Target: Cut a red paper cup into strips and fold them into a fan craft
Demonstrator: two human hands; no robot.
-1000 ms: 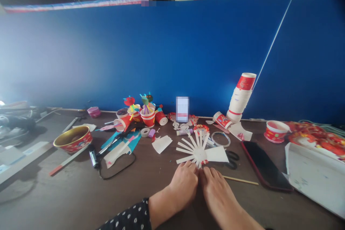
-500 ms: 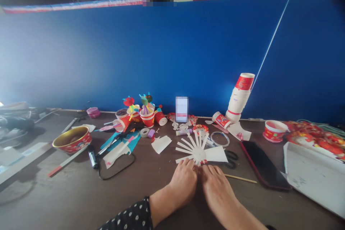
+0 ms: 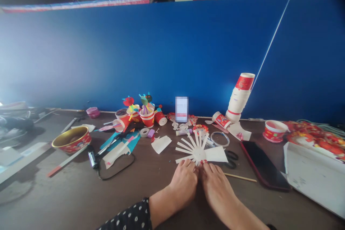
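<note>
A white paper cutout (image 3: 199, 153) with narrow strips fanned out round a disc lies on the dark table, one wide flap pointing right. My left hand (image 3: 185, 178) has its fingers curled at the near edge of the cutout. Close beside it, my right hand (image 3: 215, 179) is also closed at that edge, where a bit of red shows by the fingertips. Both hands pinch the near strips, whose ends are hidden under the fingers. Black scissors handles (image 3: 231, 159) lie right of the flap, and a thin wooden stick (image 3: 240, 177) extends from beside my right hand.
A dark phone (image 3: 264, 165) and a white tray (image 3: 315, 179) are at the right. A leaning stack of paper cups (image 3: 238, 99) stands behind. At the left are a gold-lined bowl (image 3: 72, 140), a glue gun (image 3: 93, 157) with its cord, and cups with paper figures (image 3: 147, 116).
My right hand's fingers have shifted slightly at the near edge, and less of the red bit shows. The cutout stays in place.
</note>
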